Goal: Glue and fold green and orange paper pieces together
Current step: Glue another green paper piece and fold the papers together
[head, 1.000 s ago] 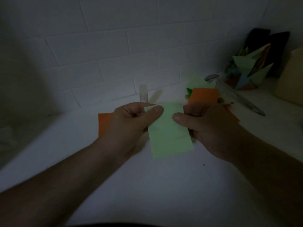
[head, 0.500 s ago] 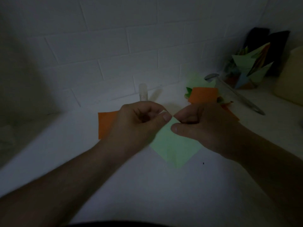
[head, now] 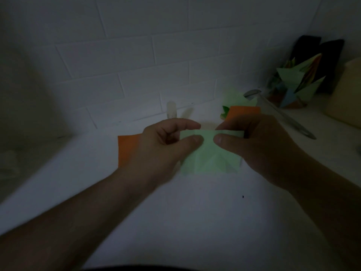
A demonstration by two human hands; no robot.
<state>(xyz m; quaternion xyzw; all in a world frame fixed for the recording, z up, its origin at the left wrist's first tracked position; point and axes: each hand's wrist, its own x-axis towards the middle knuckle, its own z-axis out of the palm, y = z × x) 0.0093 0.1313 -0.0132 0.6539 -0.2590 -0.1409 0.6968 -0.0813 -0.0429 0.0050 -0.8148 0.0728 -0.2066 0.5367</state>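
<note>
A creased green paper [head: 211,157] is pinched at its top edge by the left hand [head: 164,147] and right hand [head: 252,141], just above the counter [head: 175,222]. An orange sheet [head: 127,149] lies behind the left hand.

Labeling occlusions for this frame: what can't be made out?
Head view only, dim:
- Orange paper: right part hidden behind the left hand.
- Green paper: both side edges covered by left hand and right hand.
- Glue stick: label too dark and blurred to read.
- Folded paper pile: shapes unclear.
</note>
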